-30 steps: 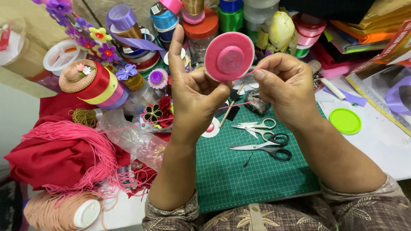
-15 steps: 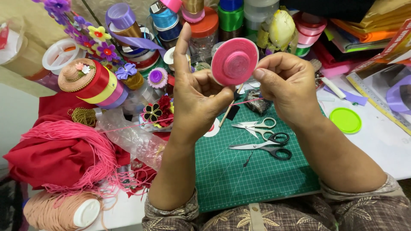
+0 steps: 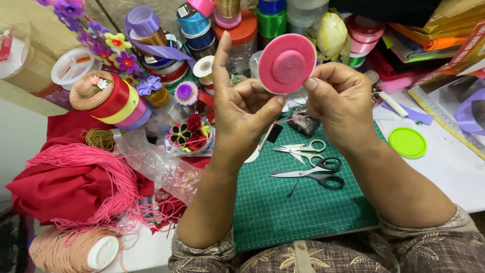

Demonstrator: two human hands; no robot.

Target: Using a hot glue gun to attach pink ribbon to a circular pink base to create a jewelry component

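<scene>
Far left: pale cord spool (image 3: pixel 76 250) lying on its side w/ white cap, and above it red cloth (image 3: pixel 55 189) under a heap of pink cord (image 3: pixel 93 177). Behind: red-and-yellow ribbon rolls (image 3: pixel 113 101) w/ beaded top, purple paper flowers (image 3: pixel 126 61), more ribbon spools (image 3: pixel 194 23) stacked along the back. Centre-left: my left hand (image 3: pixel 242 108), index finger raised, thumb and remaining fingers closed on the lower left edge of the pink felt disc (image 3: pixel 287 63). Disc was up off the table, held between both hands above the green cutting mat (image 3: pixel 298 207), face w/ raised centre button toward me. A thin pink thread (image 3: pixel 290 120) ran across betw. the hands. My right hand (image 3: pixel 341 101) pinched the disc's lower right edge, fingers shut on it. On mat below: small pale scissors (image 3: pixel 303 149), black-handled scissors (image 3: pixel 310 172), apart from both hands. Right: green lid (image 3: pixel 407 142) on white table (image 3: pixel 444 172). Step, as I judged: positioning/turning the disc. Next move prob. needed steady rim grip and thread kept taut.
</scene>
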